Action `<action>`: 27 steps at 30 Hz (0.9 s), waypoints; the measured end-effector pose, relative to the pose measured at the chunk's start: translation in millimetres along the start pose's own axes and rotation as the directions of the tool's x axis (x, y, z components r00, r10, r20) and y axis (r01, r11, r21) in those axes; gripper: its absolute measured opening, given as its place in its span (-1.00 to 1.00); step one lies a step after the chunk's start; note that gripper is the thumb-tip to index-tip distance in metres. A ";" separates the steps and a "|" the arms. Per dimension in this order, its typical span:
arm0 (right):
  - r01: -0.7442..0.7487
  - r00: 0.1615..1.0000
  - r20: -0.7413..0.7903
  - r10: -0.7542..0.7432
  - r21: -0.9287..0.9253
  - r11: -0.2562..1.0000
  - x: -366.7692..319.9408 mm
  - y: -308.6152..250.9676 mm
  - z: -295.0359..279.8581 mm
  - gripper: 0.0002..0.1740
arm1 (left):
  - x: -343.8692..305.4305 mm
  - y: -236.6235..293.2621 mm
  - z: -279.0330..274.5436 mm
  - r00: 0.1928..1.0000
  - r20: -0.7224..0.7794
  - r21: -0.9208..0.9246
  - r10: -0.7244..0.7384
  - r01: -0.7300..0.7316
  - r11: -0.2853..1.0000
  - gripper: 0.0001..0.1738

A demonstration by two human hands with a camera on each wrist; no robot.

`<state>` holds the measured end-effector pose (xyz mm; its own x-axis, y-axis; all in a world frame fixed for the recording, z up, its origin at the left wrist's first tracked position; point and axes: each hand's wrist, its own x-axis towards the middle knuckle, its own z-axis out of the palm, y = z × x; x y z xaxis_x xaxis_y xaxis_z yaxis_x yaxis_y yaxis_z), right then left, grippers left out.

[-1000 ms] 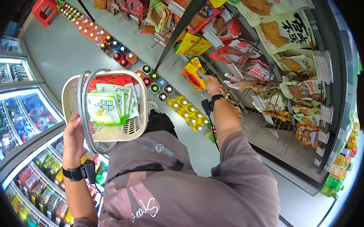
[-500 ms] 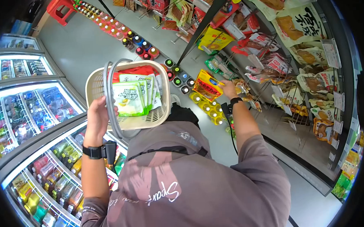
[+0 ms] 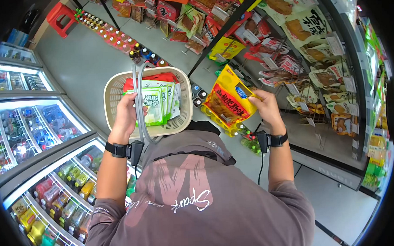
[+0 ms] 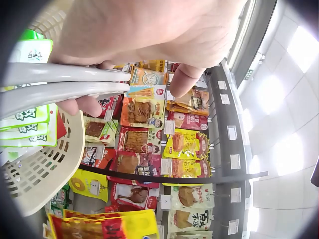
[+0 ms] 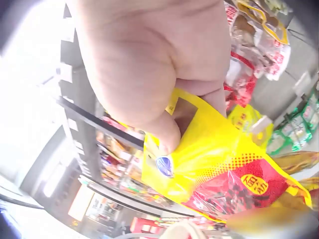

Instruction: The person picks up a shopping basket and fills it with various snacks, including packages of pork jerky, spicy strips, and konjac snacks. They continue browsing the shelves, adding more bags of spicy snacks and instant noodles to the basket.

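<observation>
My left hand (image 3: 125, 115) holds the two grey handles (image 3: 139, 99) of a cream plastic shopping basket (image 3: 187, 99), its fingers hooked under them in the left wrist view. Several green-and-white snack packets (image 3: 154, 103) lie in the basket over some red ones (image 3: 166, 77). To the basket's right, my right hand (image 3: 266, 106) pinches a yellow-and-red snack packet (image 3: 226, 99) by its upper corner, thumb on the front. The packet hangs tilted in front of my body, apart from the basket. A second yellow edge shows behind it in the left wrist view.
A rack (image 3: 347, 129) of hanging snack packets stands to the right, its thin metal hooks sticking out. Lit drink fridges (image 3: 52, 125) line the left. Rows of bottles (image 3: 114, 36) stand on the floor ahead, with a red stool (image 3: 61, 20) at the far end.
My right hand has drawn the yellow-and-red packet away from the rack, toward my body and the basket. My left hand keeps its hold on the basket handles.
</observation>
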<state>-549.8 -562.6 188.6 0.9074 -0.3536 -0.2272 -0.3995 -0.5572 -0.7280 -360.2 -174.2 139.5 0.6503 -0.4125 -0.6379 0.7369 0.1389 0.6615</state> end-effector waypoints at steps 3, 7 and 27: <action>0.065 0.998 -0.017 -0.063 0.128 0.990 -15.7 -57.6 -8.2 -0.83 | 4.6 -0.3 -3.2 0.999 0.038 0.025 0.002 -0.003 1.000 -0.55; 0.133 0.991 -0.013 -0.136 0.314 0.940 -18.5 -110.3 9.1 -0.84 | 7.3 0.2 -3.9 0.998 0.063 0.016 0.006 -0.007 1.000 -0.58; -0.449 0.881 0.411 -0.234 0.882 -0.141 33.5 -118.2 226.1 -0.65 | -13.9 35.0 4.1 0.987 0.140 -0.042 0.082 -0.077 0.996 -0.62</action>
<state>-442.6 -338.7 120.8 0.9467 0.1274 -0.2959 -0.2357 0.9002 -0.3663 -344.1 -167.3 173.1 0.6765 -0.5215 -0.5199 0.6919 0.2083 0.6913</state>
